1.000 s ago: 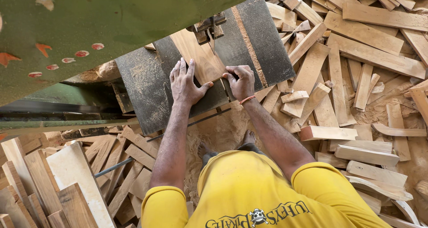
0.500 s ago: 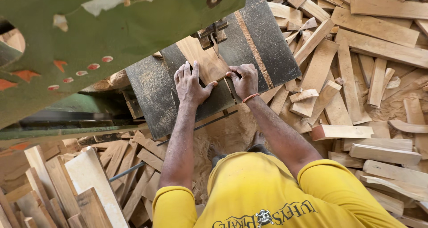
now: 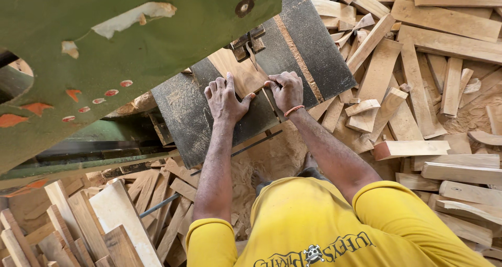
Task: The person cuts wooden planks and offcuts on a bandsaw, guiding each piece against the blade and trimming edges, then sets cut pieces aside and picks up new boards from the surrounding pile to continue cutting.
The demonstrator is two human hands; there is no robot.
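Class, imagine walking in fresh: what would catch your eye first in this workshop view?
First, the two hands at centre: the left hand and right hand press a wooden board flat on the dark saw table, close to the blade guide. Next, the heap of wood offcuts at right, and the green machine housing at upper left.

Beneath the spread fingers of the left hand [image 3: 226, 101] and the curled fingers of the right hand [image 3: 285, 91], the near end of the wooden board [image 3: 238, 72] is covered. Just beyond the fingertips, the blade guide [image 3: 247, 41] runs up behind the green saw housing [image 3: 120, 47], which the top and left edges cut off. Whether a blade touches the board there is too small to tell.
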